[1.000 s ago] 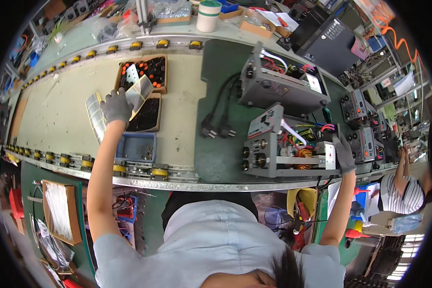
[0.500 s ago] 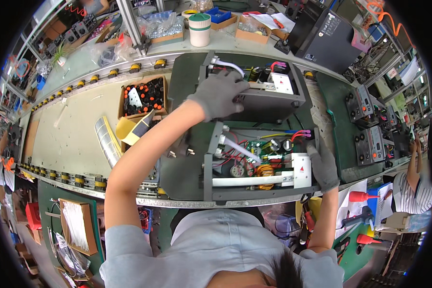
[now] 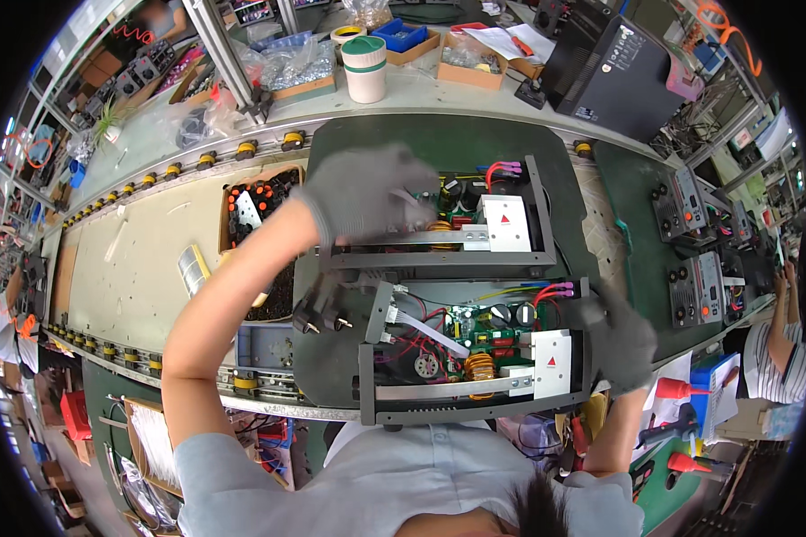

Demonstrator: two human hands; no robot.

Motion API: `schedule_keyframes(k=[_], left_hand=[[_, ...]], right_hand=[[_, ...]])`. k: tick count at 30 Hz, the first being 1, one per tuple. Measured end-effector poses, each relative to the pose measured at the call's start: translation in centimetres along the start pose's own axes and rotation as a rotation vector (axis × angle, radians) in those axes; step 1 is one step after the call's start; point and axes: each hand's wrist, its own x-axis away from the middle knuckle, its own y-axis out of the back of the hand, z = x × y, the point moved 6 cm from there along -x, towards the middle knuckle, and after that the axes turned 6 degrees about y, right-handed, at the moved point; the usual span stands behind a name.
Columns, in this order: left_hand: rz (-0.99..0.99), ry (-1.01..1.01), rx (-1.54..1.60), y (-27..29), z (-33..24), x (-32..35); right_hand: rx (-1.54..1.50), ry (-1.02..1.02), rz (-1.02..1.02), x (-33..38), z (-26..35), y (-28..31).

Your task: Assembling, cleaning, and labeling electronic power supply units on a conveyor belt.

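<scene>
Two open dark metal chassis with exposed electronics lie on a dark green mat (image 3: 439,132), the far chassis (image 3: 439,261) behind the near chassis (image 3: 484,412). Each carries a white plate with a red triangle, a long metal strip and colourful wiring. My left hand (image 3: 367,192), in a grey glove, is over the left end of the far chassis. Its fingers look bent but are smeared by motion. Beside the near chassis's right end panel is my right hand (image 3: 622,345), also gloved; it is blurred, and its fingertips cannot be made out. Black power plugs (image 3: 322,313) rest left of the near chassis.
A carton of black and orange parts (image 3: 282,192) stands left of the mat, partly behind my left forearm. Finished-looking units (image 3: 697,286) sit at the right. Across the roller line are a white bottle with green lid (image 3: 364,76) and a black case (image 3: 613,76). Another person's arm (image 3: 779,295) shows far right.
Both chassis have come nearer to me, the far one more, with its inside now showing more. My left hand has shifted left to the far chassis's end. The view has shifted slightly.
</scene>
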Motion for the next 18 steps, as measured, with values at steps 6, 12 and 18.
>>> schedule_keyframes(k=[6,12,18], left_hand=[[0.413,0.11,-0.195,-2.4,4.9,-7.3],[0.623,0.19,-0.328,-6.1,5.3,-8.0],[0.436,0.243,-0.172,-5.1,5.9,-7.4]], right_hand=[[-0.169,0.587,-0.32,-5.1,6.1,3.7],[-0.09,0.953,-0.066,-9.9,12.1,-0.8],[0.171,1.202,0.134,-13.1,14.3,-5.9]])
